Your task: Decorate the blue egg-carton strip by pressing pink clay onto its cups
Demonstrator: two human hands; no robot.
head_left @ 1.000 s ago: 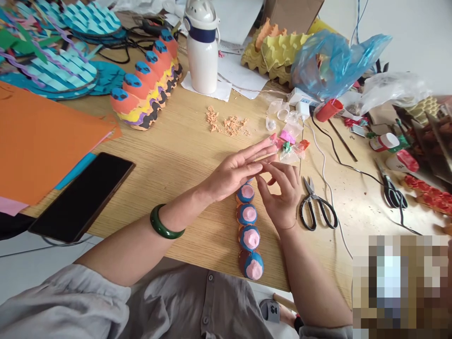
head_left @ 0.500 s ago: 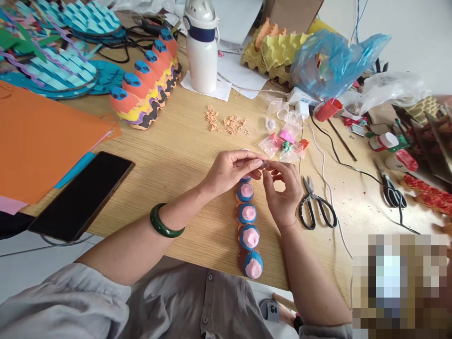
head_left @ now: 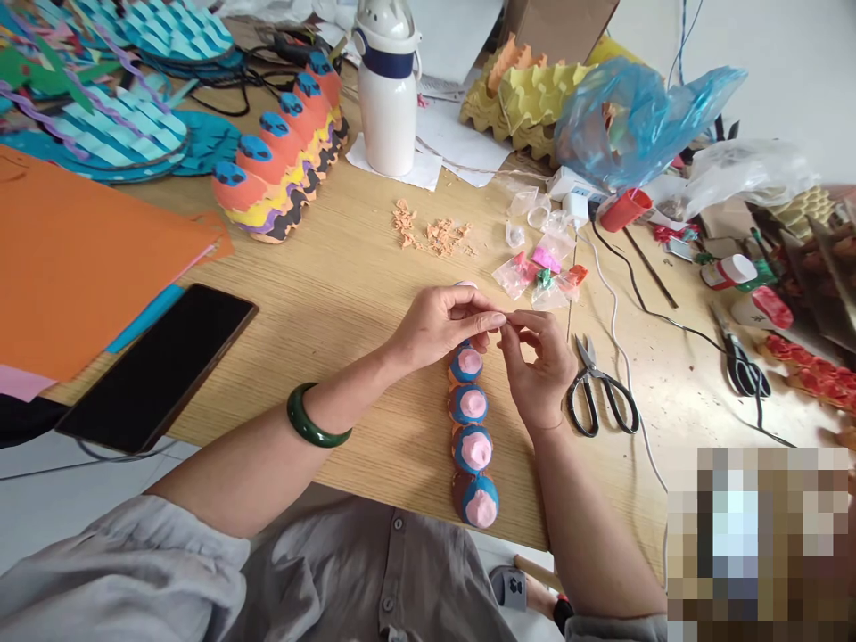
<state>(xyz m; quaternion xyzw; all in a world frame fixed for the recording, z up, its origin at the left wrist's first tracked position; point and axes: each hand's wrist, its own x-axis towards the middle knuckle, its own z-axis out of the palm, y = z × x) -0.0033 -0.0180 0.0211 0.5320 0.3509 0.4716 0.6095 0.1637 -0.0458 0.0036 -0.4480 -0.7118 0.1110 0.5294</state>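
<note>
My left hand (head_left: 441, 328) and my right hand (head_left: 540, 366) meet fingertip to fingertip above a row of egg-carton cups. Both are closed in a pinch, and whatever sits between the fingertips is too small or hidden to make out. Below them the egg-carton strip (head_left: 460, 434) runs toward the table's near edge. Its cups are painted blue on top, each with a pink clay-like blob (head_left: 477, 450); the hands cover some of the far cups. Black-handled scissors (head_left: 602, 392) lie beside my right hand.
A black phone (head_left: 160, 366) and orange sheets (head_left: 86, 259) lie at left. Behind stand a painted egg-carton piece (head_left: 281, 160) and a white bottle (head_left: 388, 111). Small plastic bags (head_left: 545, 272), orange scraps (head_left: 441, 236) and cables (head_left: 619, 339) lie beyond my hands and at right.
My fingertips have drawn closer together, the right thumb now up against the left fingertips. The dark bit seen between them before is now hidden. The view has shifted slightly.
</note>
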